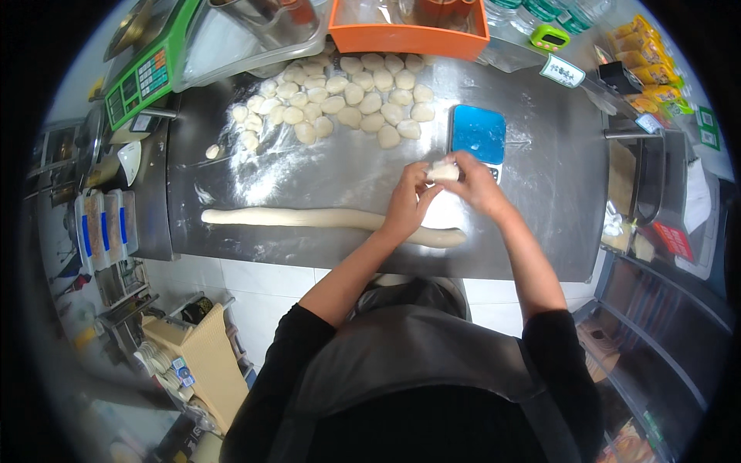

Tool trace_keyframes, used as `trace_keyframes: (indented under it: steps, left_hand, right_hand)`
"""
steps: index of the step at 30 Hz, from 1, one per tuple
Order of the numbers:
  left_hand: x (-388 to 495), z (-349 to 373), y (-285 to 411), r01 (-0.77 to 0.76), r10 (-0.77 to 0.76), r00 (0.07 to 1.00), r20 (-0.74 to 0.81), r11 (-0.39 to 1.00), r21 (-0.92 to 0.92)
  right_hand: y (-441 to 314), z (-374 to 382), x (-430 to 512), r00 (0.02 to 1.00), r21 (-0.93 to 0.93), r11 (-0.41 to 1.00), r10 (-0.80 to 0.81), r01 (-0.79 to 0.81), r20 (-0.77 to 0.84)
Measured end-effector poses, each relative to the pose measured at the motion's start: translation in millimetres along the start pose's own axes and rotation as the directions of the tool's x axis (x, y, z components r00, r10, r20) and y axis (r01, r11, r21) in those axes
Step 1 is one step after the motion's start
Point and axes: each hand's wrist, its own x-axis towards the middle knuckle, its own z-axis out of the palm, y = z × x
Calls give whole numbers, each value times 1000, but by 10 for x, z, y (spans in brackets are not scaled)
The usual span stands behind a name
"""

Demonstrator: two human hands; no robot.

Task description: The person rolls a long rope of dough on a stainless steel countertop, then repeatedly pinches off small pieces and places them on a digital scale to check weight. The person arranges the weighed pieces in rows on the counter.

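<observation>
My left hand (412,194) and my right hand (472,182) meet over the steel worktop, both gripping a small piece of dough (443,172). The right fingers are a little blurred. A long rope of dough (289,217) lies across the worktop near its front edge, passing under my left wrist. Just beyond my right hand is a digital kitchen scale with a blue top (479,134), dusted with flour. Many flattened dough pieces (370,104) lie in a cluster towards the back, and one small lump of dough (213,151) sits apart at the left.
The steel worktop (347,168) carries scattered flour. An orange bin (408,40) and a clear plastic tub (252,61) stand along the back. A green price scale (139,81) is at the back left. A green timer (549,38) and water bottles (573,17) are at the back right.
</observation>
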Motion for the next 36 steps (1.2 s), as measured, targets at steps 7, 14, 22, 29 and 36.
trace_keyframes:
  steps: [7,14,22,29,36]
  left_hand:
    - [-85,-399,235,182,-184,983,-6,974,-135]
    - [-121,-975,350,-265,300,951,-71,913,310]
    - [-483,-2239,357,-18,4,994,113,993,118]
    - [-979,-3368,230,192,-407,911,-65,559,-807]
    - [-1262,-4526,142,64,-365,841,-399,799,-598]
  right_hand:
    - [-567,272,-88,998,215,975,50,-55,29]
    - [-905,683,140,966,138,958,-241,252,-88]
    - [-1434,1473,599,909,282,915,-355,289,219]
    - [-1917,2525,1517,803,392,900,-372,190,465]
    - [-2019,3354,2339,914,51,977,-212,207,346]
